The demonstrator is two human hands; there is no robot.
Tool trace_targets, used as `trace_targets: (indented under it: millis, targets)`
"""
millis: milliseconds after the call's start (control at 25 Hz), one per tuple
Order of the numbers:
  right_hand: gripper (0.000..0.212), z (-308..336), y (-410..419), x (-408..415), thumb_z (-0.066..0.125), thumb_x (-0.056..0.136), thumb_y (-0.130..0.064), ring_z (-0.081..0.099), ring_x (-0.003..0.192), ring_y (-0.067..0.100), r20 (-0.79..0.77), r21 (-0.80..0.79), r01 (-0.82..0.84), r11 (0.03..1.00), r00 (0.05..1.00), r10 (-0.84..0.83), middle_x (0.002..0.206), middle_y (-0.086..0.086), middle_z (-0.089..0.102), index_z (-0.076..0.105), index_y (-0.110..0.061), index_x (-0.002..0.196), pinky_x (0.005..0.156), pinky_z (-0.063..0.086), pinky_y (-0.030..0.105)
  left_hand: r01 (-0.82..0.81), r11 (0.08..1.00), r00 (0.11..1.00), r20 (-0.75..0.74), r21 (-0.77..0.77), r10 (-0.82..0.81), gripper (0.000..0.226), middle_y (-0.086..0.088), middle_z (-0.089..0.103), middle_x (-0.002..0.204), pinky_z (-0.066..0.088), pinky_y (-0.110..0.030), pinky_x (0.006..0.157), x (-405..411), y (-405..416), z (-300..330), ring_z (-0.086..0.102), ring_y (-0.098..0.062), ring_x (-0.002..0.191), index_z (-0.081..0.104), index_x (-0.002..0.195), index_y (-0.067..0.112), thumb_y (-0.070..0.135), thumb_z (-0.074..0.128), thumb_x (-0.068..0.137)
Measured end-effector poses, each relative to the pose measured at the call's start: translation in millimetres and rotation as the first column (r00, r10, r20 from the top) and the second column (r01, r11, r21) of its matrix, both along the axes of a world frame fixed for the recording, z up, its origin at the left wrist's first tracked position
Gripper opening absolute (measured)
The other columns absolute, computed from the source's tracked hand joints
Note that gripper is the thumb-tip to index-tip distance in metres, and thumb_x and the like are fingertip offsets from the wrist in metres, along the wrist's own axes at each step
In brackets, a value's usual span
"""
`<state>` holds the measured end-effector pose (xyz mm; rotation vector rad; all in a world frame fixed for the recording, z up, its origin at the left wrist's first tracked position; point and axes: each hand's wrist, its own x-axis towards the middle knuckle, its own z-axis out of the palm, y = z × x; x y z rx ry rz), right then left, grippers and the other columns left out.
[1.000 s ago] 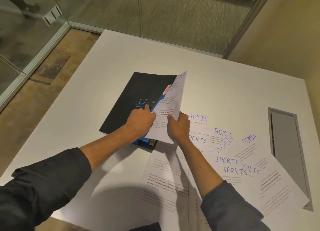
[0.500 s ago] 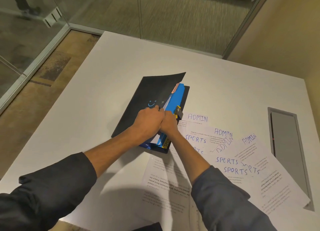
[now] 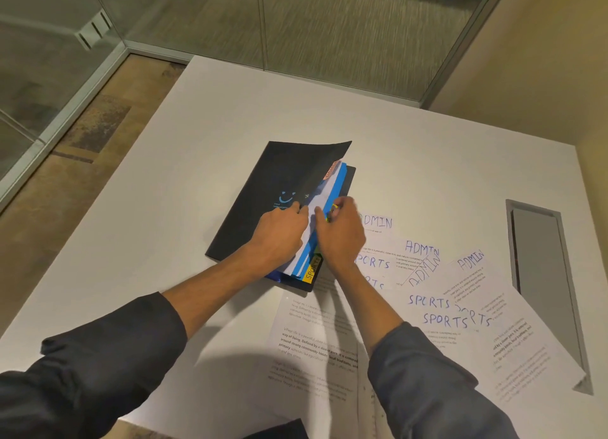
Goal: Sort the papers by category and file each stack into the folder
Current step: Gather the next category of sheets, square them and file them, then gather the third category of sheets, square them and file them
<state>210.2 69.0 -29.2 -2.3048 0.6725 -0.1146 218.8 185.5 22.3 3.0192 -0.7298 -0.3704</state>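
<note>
A black folder [image 3: 276,182] with a blue smiley lies mid-table, its cover slightly lifted at the right edge. Blue dividers [image 3: 335,188] with an orange tab and a yellow SPORTS tab [image 3: 312,272] stick out of it. My left hand [image 3: 279,234] presses on the cover, fingers at its open edge. My right hand [image 3: 340,234] sits at the folder's right edge, fingers pinching a divider tab. White filed sheets [image 3: 312,228] show between both hands. Loose papers [image 3: 437,303] marked ADMIN and SPORTS fan out to the right.
The white table [image 3: 197,142] ends at glass walls beyond and a drop to the floor on the left. A grey cable hatch [image 3: 543,274] is set into the table at the right. More printed sheets [image 3: 316,350] lie near the front edge.
The sheet held upright a second ago has gone down into the folder. The cover has dropped nearly flat, and my right hand has shifted to the divider tabs on the right edge.
</note>
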Motion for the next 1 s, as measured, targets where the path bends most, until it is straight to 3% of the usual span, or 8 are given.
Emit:
trace_targets:
  millis: [80, 160, 280, 360, 520, 720, 880, 1000]
  targets:
    - [0.053, -3, -14, 0, 0.070, 0.085, -0.045, 0.054, 0.111, 0.019, 0.007, -0.011, 0.013, 1.000, 1.000, -0.012, 0.123, 0.000, 0.055, 0.048, -0.017, 0.124, 0.078, 0.044, 0.031, -0.001, 1.000, 1.000, -0.012, 0.008, 0.001, 0.055, -0.008, 0.047, 0.141, 0.053, -0.035, 0.088, 1, 0, -4, 0.060, -0.026, 0.114, 0.034, 0.143, 0.014, 0.029, 0.056, 0.095]
    - [0.058, -7, -23, 3, 0.070, 0.086, -0.045, 0.057, 0.113, 0.020, -0.109, 0.022, -0.023, 1.000, 0.994, 0.025, 0.128, 0.001, 0.056, 0.045, -0.017, 0.131, 0.083, 0.048, 0.033, -0.011, 1.000, 0.999, -0.031, 0.001, 0.011, 0.057, -0.007, 0.046, 0.143, 0.054, -0.035, 0.087, 1, -1, -8, 0.060, -0.025, 0.115, 0.033, 0.143, 0.015, 0.032, 0.057, 0.094]
    - [0.036, -17, -32, 6, 0.058, 0.096, -0.034, 0.065, 0.097, 0.019, -0.130, 0.079, -0.025, 0.997, 0.991, 0.036, 0.118, 0.004, 0.067, 0.051, -0.016, 0.127, 0.076, 0.048, 0.031, -0.021, 0.999, 0.999, -0.042, -0.039, 0.019, 0.055, -0.005, 0.049, 0.138, 0.054, -0.033, 0.086, 1, 0, -12, 0.062, -0.024, 0.112, 0.035, 0.141, 0.016, 0.033, 0.059, 0.094]
    - [0.025, -25, -39, 6, 0.053, 0.098, -0.022, 0.065, 0.093, 0.021, -0.093, 0.193, 0.077, 0.978, 0.994, -0.059, 0.112, 0.009, 0.070, 0.056, -0.014, 0.122, 0.074, 0.046, 0.028, -0.026, 0.999, 0.999, -0.036, -0.044, 0.024, 0.054, -0.005, 0.050, 0.136, 0.054, -0.033, 0.085, 2, 0, -15, 0.062, -0.025, 0.111, 0.036, 0.140, 0.015, 0.031, 0.059, 0.094]
    - [0.022, -42, -49, 5, 0.054, 0.097, -0.012, 0.067, 0.102, 0.029, -0.095, 0.451, 0.200, 0.870, 0.980, -0.176, 0.113, 0.016, 0.069, 0.062, -0.013, 0.118, 0.088, 0.056, 0.037, -0.038, 0.999, 0.999, -0.033, -0.039, 0.037, 0.053, -0.006, 0.052, 0.133, 0.054, -0.033, 0.083, 5, 2, -21, 0.062, -0.025, 0.109, 0.038, 0.140, 0.015, 0.028, 0.060, 0.093]
    - [0.035, -38, -39, -1, 0.059, 0.096, -0.026, 0.061, 0.111, 0.021, -0.070, 0.406, -0.061, 0.912, 0.993, 0.098, 0.121, 0.006, 0.066, 0.058, -0.014, 0.129, 0.088, 0.046, 0.028, -0.048, 0.997, 0.998, 0.042, 0.058, 0.046, 0.053, -0.009, 0.053, 0.125, 0.053, -0.033, 0.072, 17, 0, -34, 0.065, -0.026, 0.097, 0.040, 0.138, 0.012, 0.025, 0.062, 0.091]
    - [0.032, -37, -32, -18, 0.061, 0.093, -0.027, 0.063, 0.109, 0.019, -0.038, 0.335, -0.221, 0.916, 0.968, 0.248, 0.119, 0.004, 0.069, 0.063, -0.016, 0.123, 0.092, 0.048, 0.030, -0.121, 0.969, 0.991, 0.082, 0.215, 0.106, 0.056, -0.016, 0.044, 0.141, 0.052, -0.036, 0.070, 37, 3, -48, 0.065, -0.031, 0.099, 0.038, 0.140, 0.009, 0.024, 0.061, 0.091]
    - [0.026, -39, -35, -46, 0.059, 0.093, -0.032, 0.065, 0.100, 0.015, -0.062, 0.271, -0.273, 0.923, 0.952, 0.300, 0.110, -0.003, 0.071, 0.067, -0.022, 0.117, 0.089, 0.051, 0.033, -0.145, 0.945, 0.989, 0.057, 0.293, 0.134, 0.065, -0.021, 0.026, 0.154, 0.050, -0.036, 0.077, 52, 9, -55, 0.060, -0.033, 0.112, 0.025, 0.149, 0.011, 0.020, 0.056, 0.093]
